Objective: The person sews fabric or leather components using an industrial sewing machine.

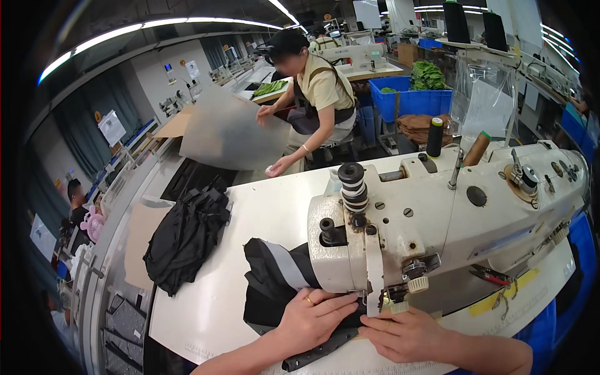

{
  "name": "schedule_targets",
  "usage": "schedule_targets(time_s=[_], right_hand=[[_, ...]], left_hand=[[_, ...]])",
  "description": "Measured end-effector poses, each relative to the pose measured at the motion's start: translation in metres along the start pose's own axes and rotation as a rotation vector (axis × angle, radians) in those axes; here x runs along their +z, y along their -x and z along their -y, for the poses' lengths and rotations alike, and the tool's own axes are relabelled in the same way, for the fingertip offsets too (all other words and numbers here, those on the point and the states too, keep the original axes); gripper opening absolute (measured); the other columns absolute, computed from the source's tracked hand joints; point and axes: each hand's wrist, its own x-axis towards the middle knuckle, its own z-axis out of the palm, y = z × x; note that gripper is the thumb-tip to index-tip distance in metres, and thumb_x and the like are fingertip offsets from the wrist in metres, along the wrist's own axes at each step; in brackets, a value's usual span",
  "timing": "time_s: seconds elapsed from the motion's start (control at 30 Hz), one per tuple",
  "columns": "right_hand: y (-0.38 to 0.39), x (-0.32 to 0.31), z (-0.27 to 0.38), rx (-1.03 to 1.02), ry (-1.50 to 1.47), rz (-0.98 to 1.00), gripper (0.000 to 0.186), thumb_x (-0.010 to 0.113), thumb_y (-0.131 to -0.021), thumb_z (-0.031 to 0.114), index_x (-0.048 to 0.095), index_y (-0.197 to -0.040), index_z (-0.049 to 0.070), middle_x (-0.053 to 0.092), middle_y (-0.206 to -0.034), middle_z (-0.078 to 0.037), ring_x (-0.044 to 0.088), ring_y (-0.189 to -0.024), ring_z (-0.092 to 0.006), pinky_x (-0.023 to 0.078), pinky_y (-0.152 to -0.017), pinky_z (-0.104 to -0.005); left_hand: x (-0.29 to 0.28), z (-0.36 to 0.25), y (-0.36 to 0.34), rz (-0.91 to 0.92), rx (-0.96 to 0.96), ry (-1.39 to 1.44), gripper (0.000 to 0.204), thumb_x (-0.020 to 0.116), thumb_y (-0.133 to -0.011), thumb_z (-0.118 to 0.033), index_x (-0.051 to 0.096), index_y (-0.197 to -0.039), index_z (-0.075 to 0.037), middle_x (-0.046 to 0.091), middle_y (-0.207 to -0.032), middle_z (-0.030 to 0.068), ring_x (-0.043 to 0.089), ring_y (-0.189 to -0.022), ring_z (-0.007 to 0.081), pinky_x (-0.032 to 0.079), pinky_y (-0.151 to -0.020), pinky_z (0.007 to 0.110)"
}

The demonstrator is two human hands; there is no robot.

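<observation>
A white industrial sewing machine [450, 212] stands on the white table [206, 300]. Black fabric with a grey stripe [278, 272] lies under its needle head and spreads to the left. My left hand [312, 319], with a ring on one finger, lies flat on the fabric just left of the needle. My right hand [403, 334] presses the fabric's edge just right of the presser foot, fingertips pointing left. Both hands rest on the cloth, fingers close together.
A pile of black fabric pieces [184, 234] lies at the table's left. A person in a yellow shirt [315, 94] leans over a large grey sheet [228, 134] behind. Blue crates [409, 100] with green cloth and further sewing machines stand at the back.
</observation>
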Motion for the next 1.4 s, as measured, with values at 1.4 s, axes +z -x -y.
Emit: schedule_targets(time_s=[1.4], right_hand=[[-0.011,0.006,0.003,0.366,0.062,0.034,0.032,0.068,-0.077,0.013,0.068,-0.109,0.008,0.065,-0.092,-0.006,0.058,-0.079,-0.0270,0.045,-0.073,-0.0420]], left_hand=[[0.012,0.000,0.001,-0.030,-0.046,-0.022,0.034,0.068,-0.072,-0.011,0.071,-0.106,-0.011,0.067,-0.115,-0.0045,0.055,-0.090,0.0167,0.044,-0.073,0.032]])
